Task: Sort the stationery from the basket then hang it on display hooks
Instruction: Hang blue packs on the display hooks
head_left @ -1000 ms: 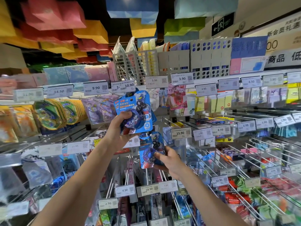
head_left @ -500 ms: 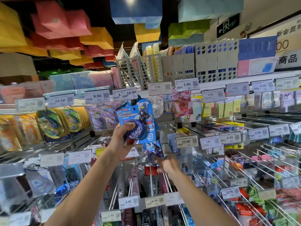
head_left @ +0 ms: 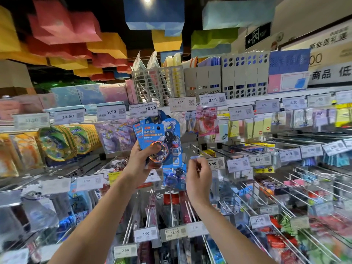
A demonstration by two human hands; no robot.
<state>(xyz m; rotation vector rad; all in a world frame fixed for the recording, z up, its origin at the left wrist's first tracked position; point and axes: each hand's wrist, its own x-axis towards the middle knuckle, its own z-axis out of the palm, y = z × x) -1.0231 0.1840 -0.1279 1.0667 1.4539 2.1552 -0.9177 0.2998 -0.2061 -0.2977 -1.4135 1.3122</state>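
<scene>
My left hand (head_left: pixel 141 161) grips a small stack of blue eraser packs (head_left: pixel 158 136) with a round shiny blister, held upright in front of the display hooks. Another blue pack (head_left: pixel 174 178) hangs just below the stack, on a hook beside the 15.90 price tag (head_left: pixel 216 163). To the right of that pack is my right hand (head_left: pixel 198 180); its fingers are loosely curled and I see nothing held in them. The basket is out of view.
Rows of long metal hooks (head_left: pixel 276 197) with price tags stick out toward me across the whole rack, carrying packed stationery. Yellow-green round packs (head_left: pixel 57 143) hang at the left. Grey file holders (head_left: pixel 202 82) stand on the top shelf.
My right hand carried a blue pack up to the hook and has come off it; the pack now hangs there. My left hand stayed up with its stack.
</scene>
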